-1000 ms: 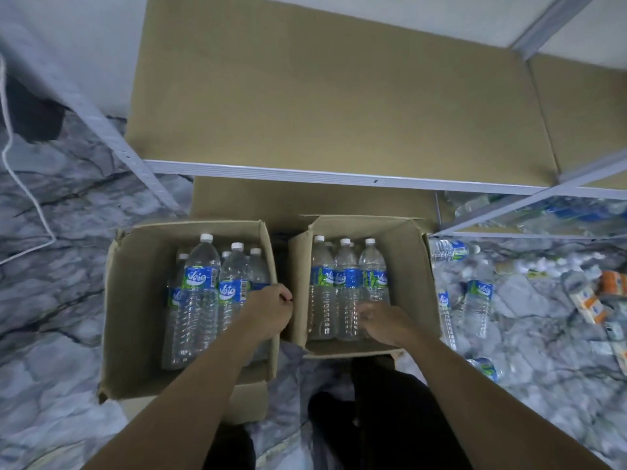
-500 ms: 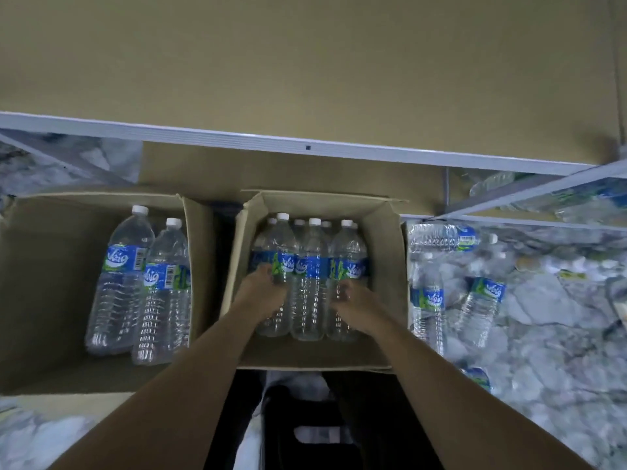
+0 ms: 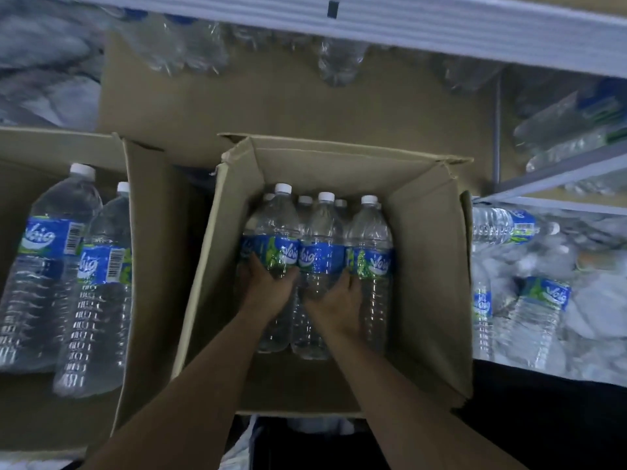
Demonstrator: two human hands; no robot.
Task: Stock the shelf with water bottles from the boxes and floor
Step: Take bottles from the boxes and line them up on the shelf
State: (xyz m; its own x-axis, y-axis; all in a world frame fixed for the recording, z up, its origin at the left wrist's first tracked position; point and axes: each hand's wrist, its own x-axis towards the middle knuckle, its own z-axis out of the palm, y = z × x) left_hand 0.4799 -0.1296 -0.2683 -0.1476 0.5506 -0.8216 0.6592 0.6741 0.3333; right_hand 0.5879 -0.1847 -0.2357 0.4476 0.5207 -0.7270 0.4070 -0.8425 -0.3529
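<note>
An open cardboard box [image 3: 429, 286] in the middle holds several upright clear water bottles with blue labels and white caps. My left hand [image 3: 268, 284] is wrapped around the front-left bottle [image 3: 280, 228] just below its label. My right hand [image 3: 336, 301] grips the bottle at the right [image 3: 371, 239], between it and the middle bottle [image 3: 320, 239]. A second open box [image 3: 149, 252] at the left holds two larger bottles [image 3: 47, 266]. The shelf's white rail [image 3: 441, 25] crosses the top, and blurred bottles [image 3: 342, 61] stand on the lower shelf board behind the boxes.
Loose bottles [image 3: 539, 317] lie on the marble floor [image 3: 597, 310] to the right of the middle box. More bottles [image 3: 570, 130] rest on a neighbouring shelf at the upper right. A cardboard-lined shelf board [image 3: 271, 103] lies behind the boxes. Dark clothing shows at the bottom edge.
The view has closed in on the middle box. My left hand came over from the left box, and both hands now grip bottles in the middle box.
</note>
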